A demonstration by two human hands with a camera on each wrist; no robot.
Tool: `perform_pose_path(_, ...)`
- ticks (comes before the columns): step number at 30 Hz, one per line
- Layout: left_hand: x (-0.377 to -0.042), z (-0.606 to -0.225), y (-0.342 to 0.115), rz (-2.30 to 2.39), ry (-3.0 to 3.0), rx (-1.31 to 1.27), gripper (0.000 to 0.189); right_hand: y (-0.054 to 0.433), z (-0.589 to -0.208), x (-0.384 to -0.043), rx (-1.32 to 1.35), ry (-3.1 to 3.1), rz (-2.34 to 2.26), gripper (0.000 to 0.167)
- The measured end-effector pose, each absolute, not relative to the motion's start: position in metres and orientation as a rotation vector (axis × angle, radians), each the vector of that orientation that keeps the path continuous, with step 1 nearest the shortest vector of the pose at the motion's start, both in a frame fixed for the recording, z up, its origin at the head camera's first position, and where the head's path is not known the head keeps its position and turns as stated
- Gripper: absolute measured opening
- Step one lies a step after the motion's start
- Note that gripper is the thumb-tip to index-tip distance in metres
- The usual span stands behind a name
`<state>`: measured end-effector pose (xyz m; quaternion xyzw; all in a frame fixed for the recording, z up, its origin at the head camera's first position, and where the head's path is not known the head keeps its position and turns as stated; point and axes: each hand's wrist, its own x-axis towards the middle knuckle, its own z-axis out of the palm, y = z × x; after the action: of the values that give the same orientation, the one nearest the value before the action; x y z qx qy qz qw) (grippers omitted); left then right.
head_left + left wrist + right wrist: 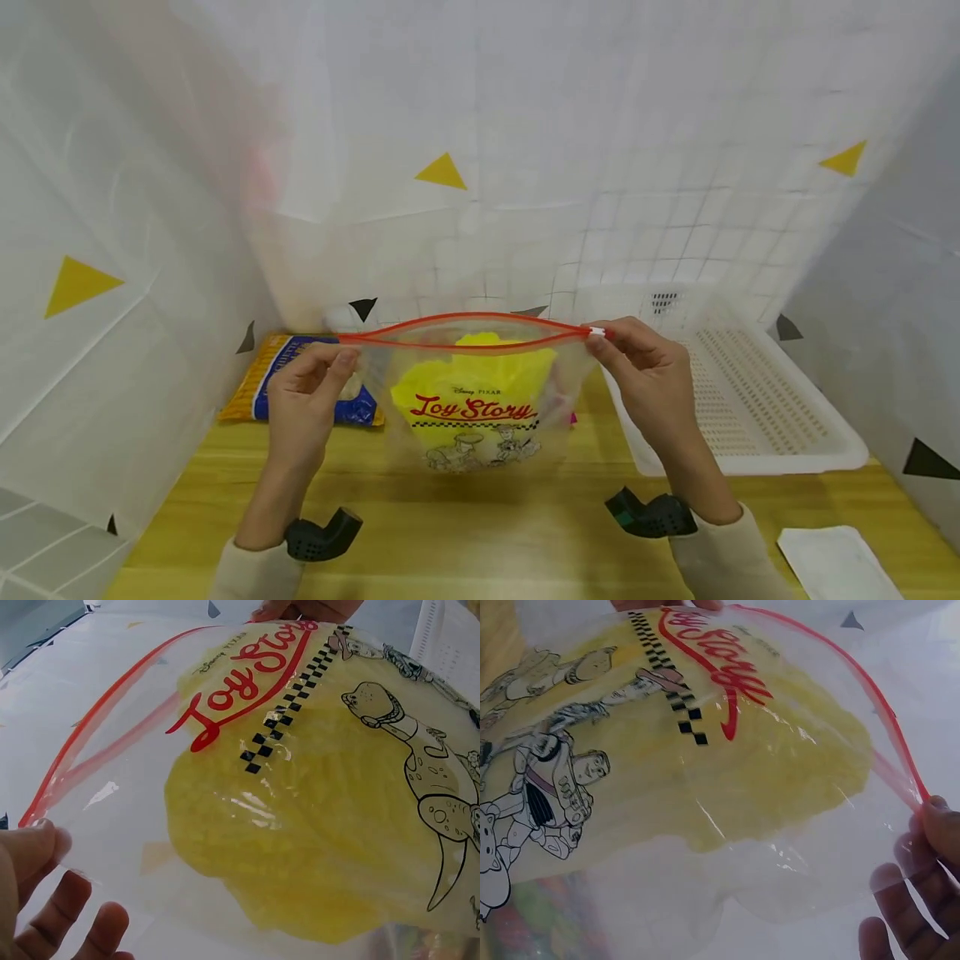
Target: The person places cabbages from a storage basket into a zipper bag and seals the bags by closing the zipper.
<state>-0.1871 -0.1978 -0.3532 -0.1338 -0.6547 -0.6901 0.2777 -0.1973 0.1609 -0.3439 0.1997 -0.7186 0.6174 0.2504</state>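
A clear slider bag (480, 450) with a red zip edge and Toy Story print is held up over the table, its mouth gaping. Inside it shows a bright yellow item (427, 383), crumpled and filmy. My left hand (303, 396) pinches the bag's top left corner between thumb and fingers. At the opposite top corner my right hand (648, 375) pinches the bag beside the white slider (597, 332). In the right wrist view, the thumb (941, 825) lies against the end of the red zip edge, other fingers behind the film.
Behind my left hand lies a blue and yellow food packet (258, 392). A white perforated basket (817, 417) stands at the right, partly behind my right hand. Near the front right is a flat white packet (836, 562). White sheeting (525, 250) walls the wooden table (465, 533).
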Motion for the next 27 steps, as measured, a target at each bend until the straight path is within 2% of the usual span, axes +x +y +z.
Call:
perform_pose_path(13,-0.192,-0.365,-0.193,-1.915,-1.774,-0.305,0.015,0.154,-0.367,-0.195,0.598,-1.863,1.770,0.014)
perform_pose_path(20,-0.193,-0.366,-0.187,-1.934,-1.746,-0.256,0.008,0.152,-0.368,-0.197,0.514,-1.859,1.711,0.006)
perform_pose_path(27,-0.183,-0.362,-0.167,-1.704,-1.599,-0.403,0.028,0.145,-0.367,-0.200,0.504,-1.808,1.755,0.007)
